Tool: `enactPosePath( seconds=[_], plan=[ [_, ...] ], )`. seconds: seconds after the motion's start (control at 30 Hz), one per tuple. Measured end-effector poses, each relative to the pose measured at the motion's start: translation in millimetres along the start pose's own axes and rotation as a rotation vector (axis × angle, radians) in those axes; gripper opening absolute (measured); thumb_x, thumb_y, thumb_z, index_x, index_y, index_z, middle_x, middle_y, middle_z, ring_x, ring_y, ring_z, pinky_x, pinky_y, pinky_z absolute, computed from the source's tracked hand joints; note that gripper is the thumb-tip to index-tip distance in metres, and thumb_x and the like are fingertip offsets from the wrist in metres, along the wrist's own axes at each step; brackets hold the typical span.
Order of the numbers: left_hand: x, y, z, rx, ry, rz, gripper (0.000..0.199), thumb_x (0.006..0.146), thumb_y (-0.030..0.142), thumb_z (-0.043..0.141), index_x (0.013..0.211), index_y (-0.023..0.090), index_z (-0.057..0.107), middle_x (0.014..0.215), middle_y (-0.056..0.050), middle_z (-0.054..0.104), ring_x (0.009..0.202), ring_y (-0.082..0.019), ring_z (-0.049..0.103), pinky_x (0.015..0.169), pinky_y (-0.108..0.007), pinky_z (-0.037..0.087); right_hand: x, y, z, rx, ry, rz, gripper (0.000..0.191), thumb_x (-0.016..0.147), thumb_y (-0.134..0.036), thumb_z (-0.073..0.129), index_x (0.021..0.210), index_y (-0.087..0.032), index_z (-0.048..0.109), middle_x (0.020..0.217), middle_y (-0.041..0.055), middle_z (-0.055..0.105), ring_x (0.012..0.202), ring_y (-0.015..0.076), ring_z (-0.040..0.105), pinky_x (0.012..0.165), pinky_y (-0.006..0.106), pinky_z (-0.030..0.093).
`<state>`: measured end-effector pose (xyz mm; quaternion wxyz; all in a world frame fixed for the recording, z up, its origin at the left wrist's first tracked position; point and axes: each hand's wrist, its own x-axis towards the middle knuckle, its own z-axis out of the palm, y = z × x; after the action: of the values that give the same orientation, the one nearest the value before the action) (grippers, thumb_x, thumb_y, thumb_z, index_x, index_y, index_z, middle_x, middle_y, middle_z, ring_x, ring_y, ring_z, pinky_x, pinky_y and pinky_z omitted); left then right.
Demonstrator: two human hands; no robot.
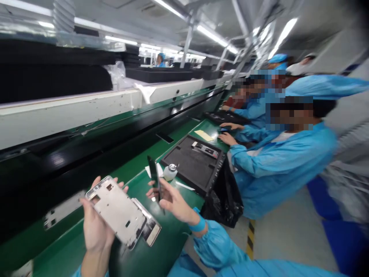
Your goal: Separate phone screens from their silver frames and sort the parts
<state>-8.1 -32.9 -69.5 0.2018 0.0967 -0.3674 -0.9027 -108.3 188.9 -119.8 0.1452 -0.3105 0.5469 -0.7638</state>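
Observation:
My left hand (96, 227) grips a pale metal phone frame (121, 209) by its long edges, flat side up and tilted. Small cut-outs show in its plate. Between the thumb and fingers of my right hand (175, 202) stands a thin dark phone screen panel (154, 173), seen almost edge-on. Just beyond the frame's right edge lies another phone part (152, 232), partly black and partly pale, on the green bench (155, 259). A small white bottle (170, 172) with a metal top stands past my right hand.
A black tray (190, 165) holding a phone part (205, 150) lies ahead. Left of me runs a dark belt (34, 192) with another pale phone frame (65, 209). A black bag (226, 204) hangs off the bench. Co-workers in blue (276, 161) sit along the right.

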Motion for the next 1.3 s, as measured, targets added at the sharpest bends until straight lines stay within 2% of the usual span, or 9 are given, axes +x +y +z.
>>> enactPosePath(
  seconds=[0.07, 0.13, 0.23, 0.4, 0.73, 1.0, 1.1, 1.2, 1.3],
  plan=[
    [2.4, 0.6, 2.3, -0.027, -0.075, 0.040, 0.052, 0.101, 0.074, 0.060, 0.140, 0.041, 0.071, 0.135, -0.004, 0.079, 0.124, -0.031, 0.076, 0.112, -0.056, 0.059, -6.4, -11.5, -9.1, -0.075, 0.021, -0.015, 0.072, 0.085, -0.067, 0.088, 0.147, -0.036, 0.067, 0.140, 0.0124, 0.068, 0.108, 0.0282, 0.075, 0.098, 0.050, 0.064],
    [5.1, 2.7, 3.2, -0.049, -0.071, 0.094, 0.054, 0.099, 0.073, 0.064, 0.139, 0.036, 0.068, 0.128, -0.007, 0.080, 0.117, -0.029, 0.078, 0.114, -0.059, 0.056, -9.1, -25.5, -18.4, -0.190, -0.011, -0.002, 0.062, 0.091, -0.065, 0.082, 0.145, -0.035, 0.070, 0.143, 0.0133, 0.069, 0.112, 0.0307, 0.075, 0.098, 0.051, 0.064],
    [9.5, 6.2, 0.5, -0.048, -0.058, 0.119, 0.055, 0.098, 0.071, 0.069, 0.136, 0.033, 0.064, 0.127, -0.009, 0.080, 0.118, -0.031, 0.078, 0.113, -0.063, 0.054, -4.7, -43.0, -26.2, -0.402, -0.136, -0.062, 0.058, 0.096, -0.062, 0.078, 0.147, -0.036, 0.071, 0.149, 0.0137, 0.067, 0.115, 0.0325, 0.076, 0.100, 0.051, 0.065],
    [7.8, 10.5, -4.3, 0.007, -0.082, 0.139, 0.056, 0.092, 0.071, 0.077, 0.129, 0.031, 0.059, 0.134, -0.011, 0.075, 0.125, -0.037, 0.073, 0.108, -0.068, 0.055, -0.5, -53.4, -15.6, -0.714, -0.343, -0.161, 0.057, 0.099, -0.057, 0.075, 0.152, -0.036, 0.068, 0.150, 0.0133, 0.068, 0.136, 0.0378, 0.066, 0.110, 0.055, 0.059],
    [11.5, 10.9, -10.2, 0.033, -0.180, 0.250, 0.053, 0.091, 0.066, 0.081, 0.124, 0.030, 0.059, 0.131, -0.009, 0.077, 0.117, -0.033, 0.079, 0.106, -0.066, 0.060, -0.3, -62.0, -16.5, -0.853, -0.533, -0.182, 0.057, 0.107, -0.048, 0.068, 0.161, -0.035, 0.058, 0.152, 0.0146, 0.063, 0.136, 0.0337, 0.067, 0.110, 0.051, 0.062],
    [9.3, 8.4, -12.3, 0.174, -0.305, 0.287, 0.052, 0.091, 0.060, 0.084, 0.123, 0.029, 0.058, 0.132, -0.009, 0.076, 0.111, -0.030, 0.081, 0.091, -0.048, 0.069, 9.3, -55.3, 0.0, -0.752, -0.591, -0.179, 0.066, 0.108, -0.051, 0.067, 0.168, -0.033, 0.047, 0.150, 0.0158, 0.063, 0.138, 0.0334, 0.063, 0.114, 0.053, 0.058],
    [9.3, 6.9, -11.6, 0.271, -0.267, 0.300, 0.053, 0.090, 0.064, 0.083, 0.123, 0.029, 0.058, 0.116, -0.006, 0.078, 0.086, -0.022, 0.081, 0.075, -0.037, 0.069, 9.6, -40.5, 17.3, -0.624, -0.499, -0.159, 0.076, 0.106, -0.056, 0.066, 0.173, -0.033, 0.038, 0.142, 0.0155, 0.062, 0.124, 0.0301, 0.068, 0.108, 0.052, 0.061],
    [10.9, 5.7, -11.4, 0.354, -0.224, 0.336, 0.050, 0.091, 0.064, 0.082, 0.120, 0.029, 0.061, 0.092, 0.001, 0.072, 0.057, -0.011, 0.067, 0.058, -0.026, 0.063, 8.1, -24.9, 31.6, -0.541, -0.401, -0.106, 0.081, 0.105, -0.062, 0.066, 0.174, -0.032, 0.034, 0.135, 0.0140, 0.060, 0.115, 0.0274, 0.068, 0.099, 0.049, 0.065],
    [12.6, 5.4, -11.8, 0.423, -0.179, 0.385, 0.047, 0.092, 0.062, 0.082, 0.118, 0.028, 0.062, 0.092, 0.002, 0.069, 0.053, -0.007, 0.059, 0.050, -0.020, 0.054, 7.1, -14.9, 37.0, -0.516, -0.372, -0.086, 0.086, 0.101, -0.067, 0.068, 0.173, -0.033, 0.036, 0.133, 0.0130, 0.058, 0.112, 0.0270, 0.067, 0.099, 0.050, 0.065]
  ],
)
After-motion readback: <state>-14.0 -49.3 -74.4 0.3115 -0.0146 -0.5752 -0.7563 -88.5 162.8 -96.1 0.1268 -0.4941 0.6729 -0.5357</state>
